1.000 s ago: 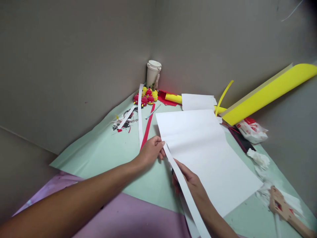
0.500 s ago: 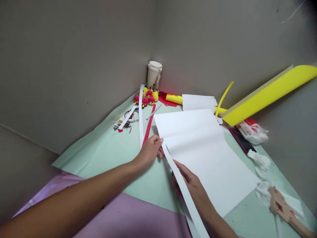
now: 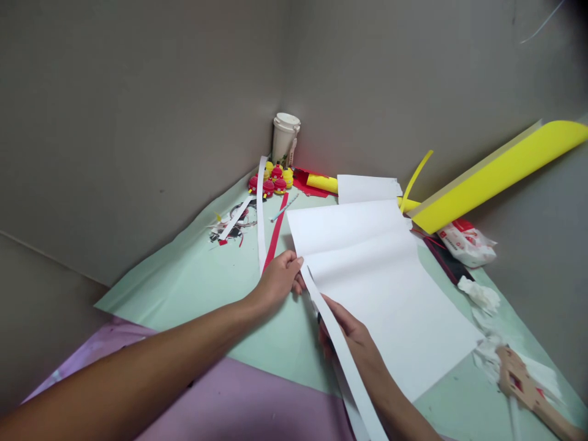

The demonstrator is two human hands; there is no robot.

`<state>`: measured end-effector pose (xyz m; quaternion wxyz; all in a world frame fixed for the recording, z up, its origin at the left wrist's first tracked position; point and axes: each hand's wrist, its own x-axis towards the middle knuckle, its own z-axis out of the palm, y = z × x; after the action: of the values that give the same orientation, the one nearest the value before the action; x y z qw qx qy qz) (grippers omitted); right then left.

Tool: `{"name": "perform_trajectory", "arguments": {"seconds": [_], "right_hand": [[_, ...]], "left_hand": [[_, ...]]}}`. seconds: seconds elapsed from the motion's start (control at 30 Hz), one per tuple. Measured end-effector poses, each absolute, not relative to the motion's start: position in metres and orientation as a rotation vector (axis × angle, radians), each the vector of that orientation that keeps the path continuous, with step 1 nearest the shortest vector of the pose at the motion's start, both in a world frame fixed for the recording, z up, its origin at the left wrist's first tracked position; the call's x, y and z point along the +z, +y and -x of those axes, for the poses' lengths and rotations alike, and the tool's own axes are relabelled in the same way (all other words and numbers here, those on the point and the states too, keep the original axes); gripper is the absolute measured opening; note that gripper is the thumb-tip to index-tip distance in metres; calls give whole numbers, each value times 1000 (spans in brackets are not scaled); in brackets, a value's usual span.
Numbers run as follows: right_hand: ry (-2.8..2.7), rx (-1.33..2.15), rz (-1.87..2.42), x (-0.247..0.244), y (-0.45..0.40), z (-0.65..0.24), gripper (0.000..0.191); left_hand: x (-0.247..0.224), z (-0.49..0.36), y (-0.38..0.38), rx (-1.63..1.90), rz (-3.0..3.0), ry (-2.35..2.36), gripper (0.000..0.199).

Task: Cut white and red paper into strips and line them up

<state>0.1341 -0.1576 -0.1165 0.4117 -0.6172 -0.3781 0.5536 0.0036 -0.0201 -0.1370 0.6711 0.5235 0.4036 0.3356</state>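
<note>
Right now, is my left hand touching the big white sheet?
Touching. The head view shows the left hand pinching the left edge of the white sheet, with the thumb overlapping the paper.

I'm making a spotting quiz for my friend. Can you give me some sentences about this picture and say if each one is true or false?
1. A white cup stands behind some small red and yellow ornaments. True.
2. The cup lies on its side. False: the cup is upright.
3. The left hand is pinching the left edge of the white sheet. True.
4. The right hand is gripping the big yellow roll. False: the right hand is at the narrow white strip.
5. A red strip lies left of the white sheet. True.
</note>
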Motion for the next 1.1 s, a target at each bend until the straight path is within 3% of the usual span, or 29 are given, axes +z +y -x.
{"name": "perform_trajectory", "arguments": {"seconds": [1.1], "right_hand": [[-1013, 1351, 1570, -113, -153, -137, 47]], "left_hand": [[-137, -4, -21, 750, -1255, 931, 21]]}}
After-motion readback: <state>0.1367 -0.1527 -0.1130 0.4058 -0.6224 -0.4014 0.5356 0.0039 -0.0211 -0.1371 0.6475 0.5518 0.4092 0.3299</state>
